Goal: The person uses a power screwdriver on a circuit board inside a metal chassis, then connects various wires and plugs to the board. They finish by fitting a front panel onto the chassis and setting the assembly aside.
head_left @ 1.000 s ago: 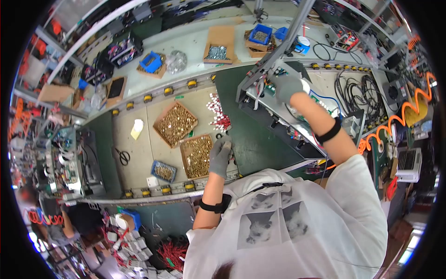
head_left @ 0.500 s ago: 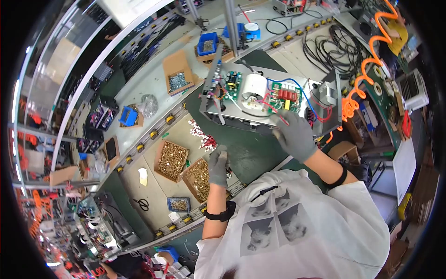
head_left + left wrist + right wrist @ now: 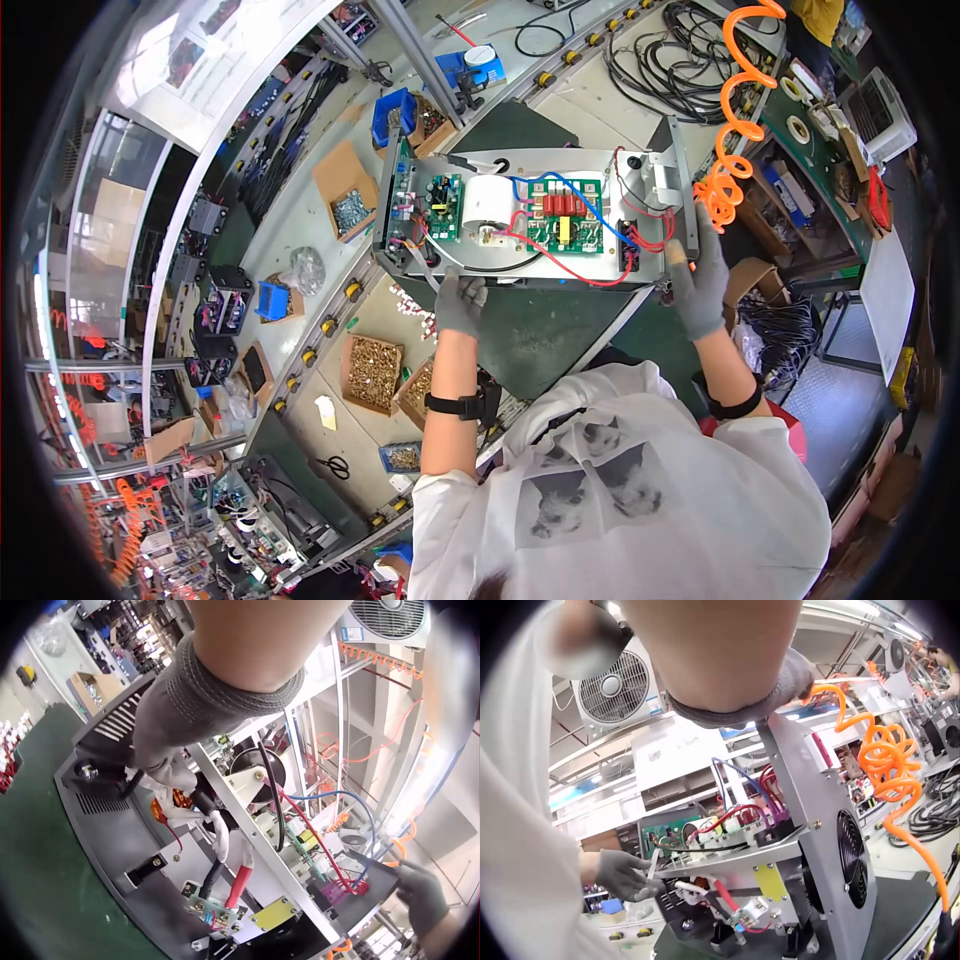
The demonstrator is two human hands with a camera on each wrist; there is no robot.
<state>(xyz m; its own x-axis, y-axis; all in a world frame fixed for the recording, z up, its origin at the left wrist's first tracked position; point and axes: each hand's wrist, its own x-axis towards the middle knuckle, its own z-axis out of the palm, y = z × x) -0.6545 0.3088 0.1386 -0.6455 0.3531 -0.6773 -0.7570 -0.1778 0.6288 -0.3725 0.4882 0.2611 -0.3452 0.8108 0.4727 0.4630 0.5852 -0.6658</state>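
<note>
An open metal chassis [image 3: 590, 166] lies across the work surface, with a white cylinder [image 3: 488, 203], a green board [image 3: 563, 215] and red and blue wires on its upper plate. My gloved left hand [image 3: 462, 304] grips its front edge near the left end; in the left wrist view that hand [image 3: 169, 731] has curled fingers beside the inner cables. At the right end, my gloved right hand [image 3: 702, 287] holds the end panel [image 3: 683, 190], thumb and fingers on either side. That panel [image 3: 821, 832] carries a fan [image 3: 851, 851]. A lower bay with thick red and black leads shows in both wrist views.
Cardboard boxes of brass parts [image 3: 372, 372], a small blue tray [image 3: 402, 458] and scissors [image 3: 335, 467] lie to the left. An orange coiled hose [image 3: 728, 120] hangs at the right. Black cables [image 3: 665, 65] are heaped behind. A metal post [image 3: 415, 55] stands behind the chassis.
My right hand has moved from over the chassis to its right end. My left hand has left the brass parts for the front edge. The chassis now sits squarer before me; the view has turned.
</note>
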